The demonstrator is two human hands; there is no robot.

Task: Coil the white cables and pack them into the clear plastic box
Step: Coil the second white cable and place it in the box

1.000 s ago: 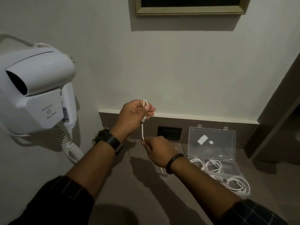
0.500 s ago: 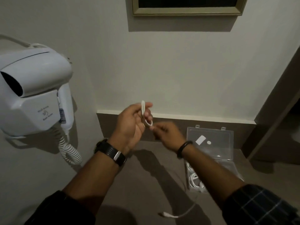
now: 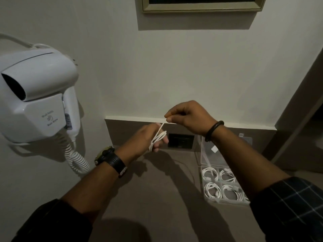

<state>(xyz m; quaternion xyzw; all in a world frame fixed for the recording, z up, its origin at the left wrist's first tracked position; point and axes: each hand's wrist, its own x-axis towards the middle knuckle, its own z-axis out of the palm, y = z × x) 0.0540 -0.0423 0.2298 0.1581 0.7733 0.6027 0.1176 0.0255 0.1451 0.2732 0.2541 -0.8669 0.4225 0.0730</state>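
Observation:
A white cable [image 3: 158, 137] is wound in a few loops around the fingers of my left hand [image 3: 148, 139], held above the brown counter. My right hand [image 3: 187, 116] is higher and to the right, pinching the cable's free strand taut between thumb and forefinger. The clear plastic box [image 3: 202, 165] stands open at the right of the counter, its lid upright against the wall. Several coiled white cables [image 3: 212, 189] lie in its compartments. My right forearm hides part of the lid.
A white wall-mounted hair dryer [image 3: 35, 96] with a curly cord [image 3: 76, 159] hangs at the left. A black wall socket [image 3: 180, 140] sits behind my hands. A framed picture [image 3: 201, 4] is high on the wall. A dark door frame [image 3: 300, 105] borders the right.
My right hand rose up and to the right, drawing the strand tight. My left hand dropped lower, with more loops around its fingers. The loose cable end on the counter is gone from view.

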